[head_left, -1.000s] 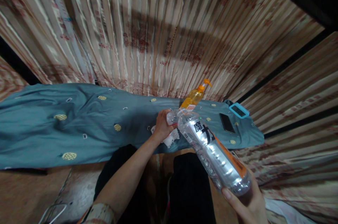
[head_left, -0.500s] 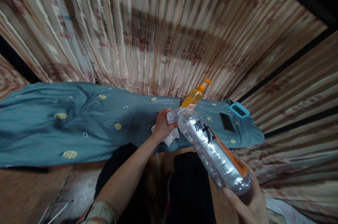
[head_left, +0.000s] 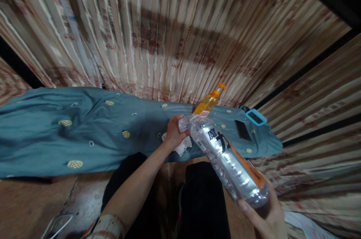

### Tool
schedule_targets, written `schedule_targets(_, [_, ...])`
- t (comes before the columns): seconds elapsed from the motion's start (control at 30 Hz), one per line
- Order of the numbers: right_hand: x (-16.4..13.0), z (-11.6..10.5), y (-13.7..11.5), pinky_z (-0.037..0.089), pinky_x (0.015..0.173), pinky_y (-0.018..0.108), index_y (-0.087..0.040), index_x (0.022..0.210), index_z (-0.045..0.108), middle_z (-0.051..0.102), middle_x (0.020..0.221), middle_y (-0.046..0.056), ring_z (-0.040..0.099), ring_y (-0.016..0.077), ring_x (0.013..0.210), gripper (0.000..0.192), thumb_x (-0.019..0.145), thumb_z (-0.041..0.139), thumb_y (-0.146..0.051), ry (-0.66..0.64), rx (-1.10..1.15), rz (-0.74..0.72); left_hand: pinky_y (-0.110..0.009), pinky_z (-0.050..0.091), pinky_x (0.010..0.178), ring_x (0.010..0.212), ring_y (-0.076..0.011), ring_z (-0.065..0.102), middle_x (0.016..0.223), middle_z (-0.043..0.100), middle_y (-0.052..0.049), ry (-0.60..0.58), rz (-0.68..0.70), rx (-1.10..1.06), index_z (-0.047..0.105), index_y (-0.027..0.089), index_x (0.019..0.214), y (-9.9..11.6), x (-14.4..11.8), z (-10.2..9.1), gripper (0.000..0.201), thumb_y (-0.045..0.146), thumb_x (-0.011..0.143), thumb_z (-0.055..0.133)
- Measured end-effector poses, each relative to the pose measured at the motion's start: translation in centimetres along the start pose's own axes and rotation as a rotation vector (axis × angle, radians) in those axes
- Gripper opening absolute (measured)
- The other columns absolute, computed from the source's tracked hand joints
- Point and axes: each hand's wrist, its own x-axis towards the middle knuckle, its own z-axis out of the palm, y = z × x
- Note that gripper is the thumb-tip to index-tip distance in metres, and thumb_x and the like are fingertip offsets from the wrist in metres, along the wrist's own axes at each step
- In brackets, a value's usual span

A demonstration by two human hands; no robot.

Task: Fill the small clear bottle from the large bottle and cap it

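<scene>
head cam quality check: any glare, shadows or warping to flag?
Head view: bright streaks of glare on the clear bottle; a broad dark shadow falls across the striped curtain; curtain folds fan outward, wide-lens warp; top right corner is black; the right hand is cut off by the frame's bottom edge.

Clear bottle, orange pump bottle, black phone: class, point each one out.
clear bottle [head_left: 225, 156], head view, labelled body.
orange pump bottle [head_left: 208, 103], head view, amber body.
black phone [head_left: 242, 130], head view, dark screen.
</scene>
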Motion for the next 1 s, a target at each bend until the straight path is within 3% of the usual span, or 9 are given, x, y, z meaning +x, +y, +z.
schedule_targets(0.1, [-0.01,0.00,-0.04,0.050,0.096,0.041,-0.019,0.137,0.050,0.060,0.134,0.015,0.064,0.0332,0.112,0.094,0.063,0.079,-0.068,-0.004,0.008,0.005,-0.047,0.052,0.096,0.109,-0.0303,0.064,0.109,0.067,-0.008,-0.005,-0.008,0.003,0.056,0.021,0.104,0.06,-0.01,-0.05,0.052,0.014,0.059,0.081])
schedule_targets(0.27, [-0.02,-0.17,0.01,0.051,0.095,0.041,-0.019,0.135,0.050,0.067,0.119,0.012,0.066,0.0328,0.109,0.089,0.066,0.076,-0.068,-0.009,-0.046,-0.013,-0.047,0.051,0.098,0.110,-0.0294,0.065,0.110,0.067,-0.006,-0.013,0.007,0.007,0.056,0.023,0.105,-0.10,0.03,-0.11,0.054,0.015,0.059,0.082])
schedule_targets(0.5, [-0.03,-0.15,-0.20,0.052,0.096,0.041,-0.019,0.137,0.050,0.069,0.117,0.011,0.066,0.0342,0.111,0.092,0.064,0.077,-0.069,-0.007,-0.043,-0.005,-0.047,0.052,0.097,0.110,-0.0297,0.065,0.109,0.067,-0.006,-0.001,0.003,-0.003,0.057,0.023,0.106,-0.20,-0.08,-0.02,0.053,0.016,0.059,0.082])
schedule_targets(1.0, [-0.11,0.07,-0.50,0.048,0.099,0.042,-0.020,0.136,0.051,0.063,0.130,0.014,0.063,0.0343,0.115,0.091,0.063,0.079,-0.066,0.001,0.016,0.025,-0.048,0.052,0.098,0.110,-0.0300,0.063,0.109,0.065,-0.006,0.013,-0.030,-0.014,0.057,0.022,0.105,0.04,-0.11,0.10,0.057,0.010,0.056,0.082])
